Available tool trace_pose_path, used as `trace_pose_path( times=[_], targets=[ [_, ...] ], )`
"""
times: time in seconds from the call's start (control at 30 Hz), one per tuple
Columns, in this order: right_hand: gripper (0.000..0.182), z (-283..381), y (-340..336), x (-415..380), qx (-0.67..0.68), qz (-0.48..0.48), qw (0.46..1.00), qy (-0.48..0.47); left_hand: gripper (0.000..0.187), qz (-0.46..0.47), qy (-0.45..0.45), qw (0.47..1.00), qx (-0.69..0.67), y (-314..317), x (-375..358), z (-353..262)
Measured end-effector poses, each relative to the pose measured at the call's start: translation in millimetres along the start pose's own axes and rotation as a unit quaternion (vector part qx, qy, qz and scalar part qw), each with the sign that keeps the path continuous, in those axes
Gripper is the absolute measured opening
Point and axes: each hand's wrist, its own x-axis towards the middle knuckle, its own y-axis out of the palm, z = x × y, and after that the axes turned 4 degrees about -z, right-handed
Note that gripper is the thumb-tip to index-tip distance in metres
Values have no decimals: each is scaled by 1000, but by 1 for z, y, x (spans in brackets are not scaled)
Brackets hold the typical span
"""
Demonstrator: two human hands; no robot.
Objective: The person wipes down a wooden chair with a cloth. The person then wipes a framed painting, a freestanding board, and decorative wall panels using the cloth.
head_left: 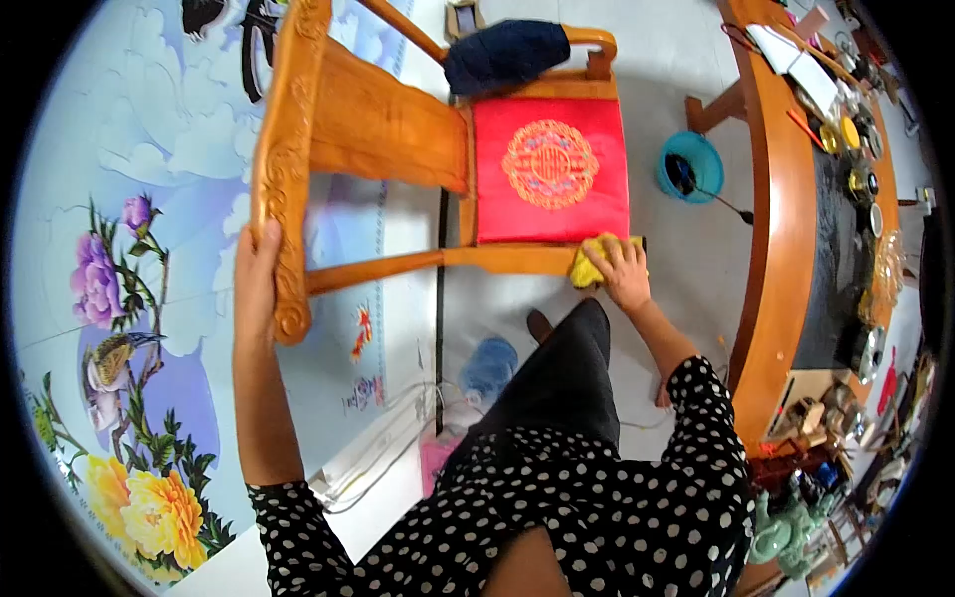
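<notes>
A carved wooden armchair (388, 129) stands in front of me, with a red cushion (497, 219) on its seat. My left hand (258, 274) grips the carved top rail of the backrest, its thumb on the near face. At the front corner of the chair, my right hand (624, 274) presses a yellow cloth (589, 264) against the wood beside the cushion, fingers bent over it. A dark blue cloth (507, 57) is draped over the far armrest.
A long wooden table (771, 269) with jars and tools runs along the right. Beside it stands a turquoise bucket (704, 149). A clear plastic bottle (489, 366) and cables lie near my legs. On the left is a wall with painted flowers (159, 517).
</notes>
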Motion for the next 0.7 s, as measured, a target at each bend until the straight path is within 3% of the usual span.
trace_pose_path(
  times=[0.17, 0.23, 0.37, 0.4, 0.43, 0.5, 0.53, 0.57, 0.6, 0.63, 0.7],
  targets=[
    [66, 28, -4, 36, 20, 99, 985, -141, 39, 18, -11, 1000, -20, 2, -5, -9],
    [60, 52, 20, 57, 7, 66, 977, -200, 38, 18, -13, 1000, -9, 1, -5, -8],
    [45, 98, 55, 103, 117, 88, 979, -140, 34, 7, -2, 999, 32, -3, 1, 4],
    [42, 104, 59, 121, 137, 175, 973, -67, 34, -2, -3, 998, 57, -3, 0, 4],
    [42, 104, 53, 143, 224, 213, 950, 45, 34, -12, -6, 997, 81, 3, 0, -6],
    [40, 99, 44, 181, 381, 284, 839, 264, 34, -20, -19, 995, 96, 6, -4, -19],
    [38, 99, 57, 200, 442, 235, 820, 277, 34, -22, -8, 992, 122, 5, -3, -15],
    [39, 103, 67, 214, 579, 118, 768, 247, 34, -24, 4, 989, 146, 4, -1, -12],
    [40, 115, 60, 235, 694, 0, 689, 210, 35, -30, 11, 989, 142, 5, 0, -11],
    [41, 131, 41, 266, 808, -56, 559, 177, 36, -36, 8, 989, 146, 5, 0, -10],
    [49, 144, -59, 319, 823, -73, 557, 86, 38, -47, 0, 987, 151, 4, 1, -7]
  ],
)
